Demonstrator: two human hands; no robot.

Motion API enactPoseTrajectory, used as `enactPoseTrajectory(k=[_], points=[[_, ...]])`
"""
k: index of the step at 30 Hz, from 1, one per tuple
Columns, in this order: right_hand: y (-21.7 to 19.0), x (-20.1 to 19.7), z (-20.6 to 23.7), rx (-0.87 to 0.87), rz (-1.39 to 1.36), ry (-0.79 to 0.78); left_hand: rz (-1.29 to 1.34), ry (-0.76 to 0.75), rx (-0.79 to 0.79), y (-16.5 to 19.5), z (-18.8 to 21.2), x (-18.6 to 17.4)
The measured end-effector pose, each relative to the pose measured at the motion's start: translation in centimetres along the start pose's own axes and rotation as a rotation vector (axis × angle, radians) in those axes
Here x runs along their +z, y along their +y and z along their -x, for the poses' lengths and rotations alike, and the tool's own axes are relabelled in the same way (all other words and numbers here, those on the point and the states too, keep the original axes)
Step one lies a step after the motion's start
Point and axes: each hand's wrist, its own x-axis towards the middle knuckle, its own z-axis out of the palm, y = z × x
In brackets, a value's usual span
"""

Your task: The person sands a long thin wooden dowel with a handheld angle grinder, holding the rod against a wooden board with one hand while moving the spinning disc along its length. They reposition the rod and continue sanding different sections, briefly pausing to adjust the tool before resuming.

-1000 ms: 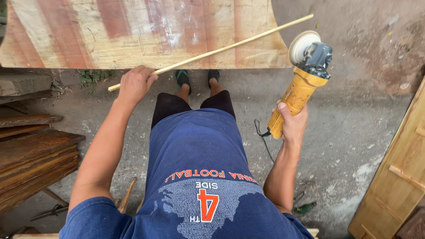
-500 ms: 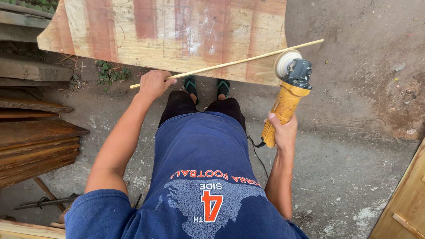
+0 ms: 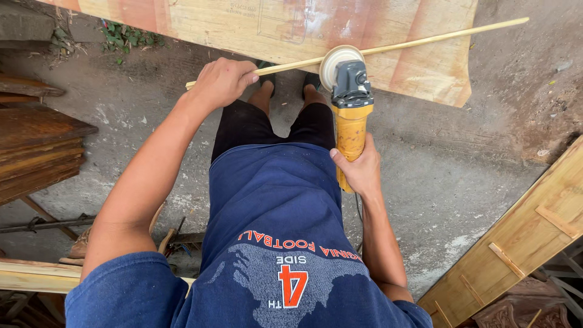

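The left hand (image 3: 221, 82) has its grip closed around a thin wooden stick (image 3: 419, 41) near one end; the stick slants across the plywood sheet (image 3: 291, 24). The right hand (image 3: 359, 170) grips the yellow angle grinder (image 3: 349, 115), its disc (image 3: 336, 61) touching the stick, just before the sheet's near edge.

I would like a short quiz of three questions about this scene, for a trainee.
1. True or false: the left hand grips the thin wooden stick.
2. Which tool does the right hand hold? A) hammer B) yellow angle grinder C) saw
3. Fill in: the grinder's disc meets the stick in front of the large ______ board on the ground.

Key:
1. True
2. B
3. plywood
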Motion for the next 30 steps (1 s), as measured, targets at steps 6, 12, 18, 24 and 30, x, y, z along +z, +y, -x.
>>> enactPoseTrajectory(k=[6,12,18,24,30], points=[[-3.1,3.1,0.6,-0.060,0.081,-0.092,-0.001,0.111,0.105,-1.6,0.0,1.6],[-4.2,4.7,1.3,0.019,0.125,-0.157,0.002,0.136,0.166,-2.7,0.2,2.8],[-2.7,2.6,0.9,0.041,0.025,-0.049,0.000,0.111,0.181,-2.8,-0.4,2.8],[-2.0,-1.0,-0.2,0.066,-0.057,0.087,0.008,0.089,0.179,-2.7,-0.3,2.6],[-3.4,3.0,0.6,0.025,0.016,-0.096,0.054,0.016,0.122,-2.2,-0.4,1.6]])
